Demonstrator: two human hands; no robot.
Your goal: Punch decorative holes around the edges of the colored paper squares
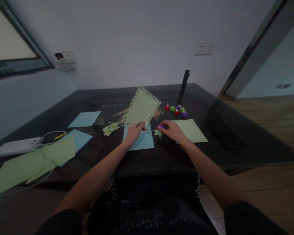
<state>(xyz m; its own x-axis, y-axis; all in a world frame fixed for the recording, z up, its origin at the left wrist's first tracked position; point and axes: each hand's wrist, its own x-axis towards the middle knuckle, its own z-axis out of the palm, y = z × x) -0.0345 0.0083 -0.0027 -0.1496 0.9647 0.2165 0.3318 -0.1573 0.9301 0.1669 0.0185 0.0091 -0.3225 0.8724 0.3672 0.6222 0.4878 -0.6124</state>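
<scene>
My left hand (pixel 135 131) pinches the lower edge of a pale green sheet (pixel 143 106) with small holes punched along its border, held up and tilted. Beneath it a light blue sheet (pixel 142 140), also punched at its edges, lies on the dark table. My right hand (pixel 170 129) is closed on a small purple punch (pixel 162 126), just right of the blue sheet. Small paper bits (pixel 158 133) lie under that hand. Another punched green sheet (pixel 191 130) lies partly behind my right wrist.
A larger heap of paper bits (pixel 110 128) lies left of centre. Red, green and purple punches (pixel 176 112) cluster near a black upright object (pixel 183 86). At left are blue sheets (pixel 85 119), green sheets (pixel 22 163) and a white power strip (pixel 17 147) with cables.
</scene>
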